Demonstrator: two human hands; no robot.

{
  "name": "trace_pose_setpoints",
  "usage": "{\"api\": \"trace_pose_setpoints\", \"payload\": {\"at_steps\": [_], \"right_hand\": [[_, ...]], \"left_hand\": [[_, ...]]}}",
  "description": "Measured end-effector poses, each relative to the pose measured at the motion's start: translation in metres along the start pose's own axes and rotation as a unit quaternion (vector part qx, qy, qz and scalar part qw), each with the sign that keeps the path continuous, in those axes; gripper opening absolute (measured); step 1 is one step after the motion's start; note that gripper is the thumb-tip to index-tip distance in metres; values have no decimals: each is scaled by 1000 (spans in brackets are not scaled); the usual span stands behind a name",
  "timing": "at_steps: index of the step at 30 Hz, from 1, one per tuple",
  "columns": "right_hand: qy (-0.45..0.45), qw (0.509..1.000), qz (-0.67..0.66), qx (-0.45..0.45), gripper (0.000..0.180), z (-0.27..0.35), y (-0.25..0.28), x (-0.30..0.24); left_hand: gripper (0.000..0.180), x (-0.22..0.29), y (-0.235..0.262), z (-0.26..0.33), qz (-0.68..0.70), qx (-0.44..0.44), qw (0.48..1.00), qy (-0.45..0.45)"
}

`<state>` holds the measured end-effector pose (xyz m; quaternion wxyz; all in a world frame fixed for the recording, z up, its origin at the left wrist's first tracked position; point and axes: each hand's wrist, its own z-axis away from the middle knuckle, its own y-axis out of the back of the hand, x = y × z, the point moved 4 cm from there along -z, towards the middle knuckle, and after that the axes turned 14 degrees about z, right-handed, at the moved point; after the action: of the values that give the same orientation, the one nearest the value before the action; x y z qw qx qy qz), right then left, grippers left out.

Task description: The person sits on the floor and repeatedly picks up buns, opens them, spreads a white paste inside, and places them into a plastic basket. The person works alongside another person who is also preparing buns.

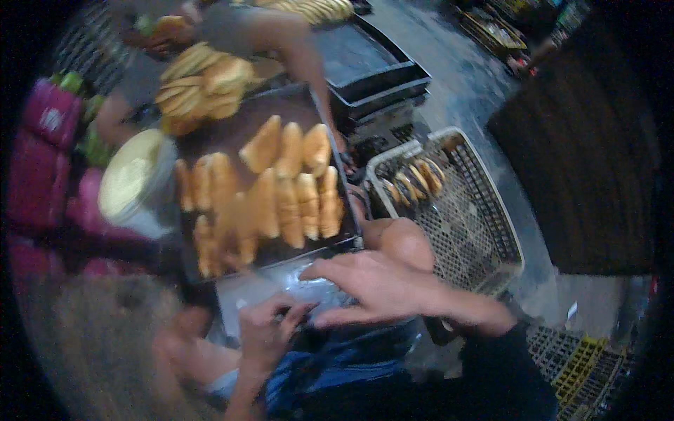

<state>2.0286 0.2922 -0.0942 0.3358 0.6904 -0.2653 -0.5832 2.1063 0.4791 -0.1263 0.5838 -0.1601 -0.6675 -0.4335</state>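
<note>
My left hand (265, 328) has its fingers curled together over my lap; what they pinch, if anything, is too blurred to make out. Close to its right, my right hand (375, 286) is held with thumb and fingers apart and nothing in them. Under both hands lies shiny clear plastic (242, 295), which looks like thin bags or sheets. Just beyond it, a dark baking tray (281, 107) holds rows of golden long bread rolls (288, 210). More rolls (203, 88), some pale side up, are piled at the tray's far left corner.
Left of the tray stands a white tub (133, 179) of pale yellow spread. A crate (484, 210) at the right holds several wrapped rolls (414, 182). Stacked black trays (379, 74) stand behind. Across from me, a person's hand (165, 42) holds a roll. Pink bags (45, 154) lie left.
</note>
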Motion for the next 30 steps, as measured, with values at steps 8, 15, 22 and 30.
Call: {"api": "trace_pose_setpoints", "payload": {"at_steps": [8,15,22,30], "right_hand": [[-304,883,-288,212,22,12,-34,6],[-313,804,-447,236,36,-38,-85,-21],[-300,823,-382,295,27,-101,-81,-20],[-400,881,177,182,61,-223,-13,85]], "left_hand": [[39,-72,0,-17,635,61,765,85],[30,-67,80,-51,604,187,775,5],[19,-65,149,-112,565,164,808,12],[47,-89,229,-112,546,499,671,-46]]}}
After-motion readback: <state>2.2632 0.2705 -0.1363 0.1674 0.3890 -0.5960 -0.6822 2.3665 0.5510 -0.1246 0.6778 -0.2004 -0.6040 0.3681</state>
